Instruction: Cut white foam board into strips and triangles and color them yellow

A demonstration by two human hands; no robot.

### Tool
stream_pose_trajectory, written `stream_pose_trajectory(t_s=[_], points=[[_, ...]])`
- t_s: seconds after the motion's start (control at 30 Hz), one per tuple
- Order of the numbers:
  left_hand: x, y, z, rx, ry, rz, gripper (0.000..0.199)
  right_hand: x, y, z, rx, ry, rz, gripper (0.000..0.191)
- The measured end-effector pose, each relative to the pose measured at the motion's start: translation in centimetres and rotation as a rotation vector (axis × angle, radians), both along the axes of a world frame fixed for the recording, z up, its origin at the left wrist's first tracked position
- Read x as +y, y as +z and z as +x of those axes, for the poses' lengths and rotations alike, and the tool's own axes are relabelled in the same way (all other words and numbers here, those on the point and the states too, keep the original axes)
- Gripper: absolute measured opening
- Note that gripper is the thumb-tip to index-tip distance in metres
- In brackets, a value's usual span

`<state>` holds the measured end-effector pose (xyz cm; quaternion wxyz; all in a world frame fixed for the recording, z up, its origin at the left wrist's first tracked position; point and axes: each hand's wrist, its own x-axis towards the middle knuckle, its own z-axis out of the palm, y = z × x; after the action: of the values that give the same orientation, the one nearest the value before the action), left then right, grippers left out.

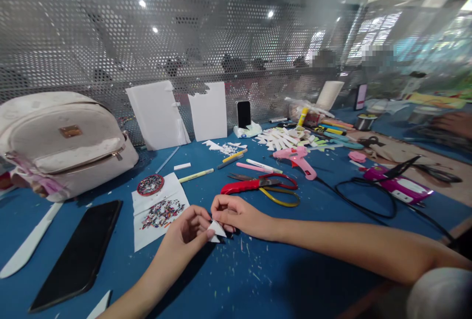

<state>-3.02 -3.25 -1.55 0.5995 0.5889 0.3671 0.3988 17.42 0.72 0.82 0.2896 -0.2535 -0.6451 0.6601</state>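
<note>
Near the middle of the blue table, my left hand point(187, 233) pinches a small white pointed piece point(218, 229) between thumb and fingers. My right hand point(241, 215) meets it from the right, its closed fingertips touching the piece's upper edge. Just beyond the hands lie red-handled pliers point(241, 186) and scissors with red and yellow handles point(291, 196). To the left, a white paper sheet point(142, 235) carries a heap of colourful small bits point(162, 213) and a round red-rimmed dish point(150, 185).
A black phone point(79, 252) and a pale backpack point(66, 142) are at left. A pink glue gun point(297, 158), its black cable, a purple power strip point(401, 186) and a pile of white strips point(283, 137) are at right. Behind stands a perforated metal screen point(191, 39).
</note>
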Motion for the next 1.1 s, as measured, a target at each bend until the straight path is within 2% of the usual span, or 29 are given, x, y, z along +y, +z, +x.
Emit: stream_pose_trajectory(t_s=[0.33,0.53,0.7,0.93,1.0,1.1], points=[[-0.02,0.29,0.42,-0.032,0.008,-0.021,0.035,0.18,-0.38,0.21,-0.002,0.078,0.089,0.037],[0.06,0.16,0.42,-0.037,0.019,-0.020,0.038,-0.09,-0.17,0.39,-0.055,0.078,0.165,0.028],[0.27,-0.19,0.28,-0.041,0.071,-0.005,0.043,0.04,0.13,0.64,-0.115,0.034,0.297,0.025],[0.23,0.02,0.31,-0.031,0.094,0.005,0.044,0.11,-0.44,0.42,-0.017,-0.023,0.138,0.034],[0.16,0.15,0.38,-0.026,0.091,0.003,0.044,0.16,-0.50,0.38,-0.028,-0.023,0.151,0.035],[0.11,0.18,0.44,-0.017,0.090,0.003,0.043,0.21,-0.38,0.45,-0.109,-0.029,0.255,0.032]])
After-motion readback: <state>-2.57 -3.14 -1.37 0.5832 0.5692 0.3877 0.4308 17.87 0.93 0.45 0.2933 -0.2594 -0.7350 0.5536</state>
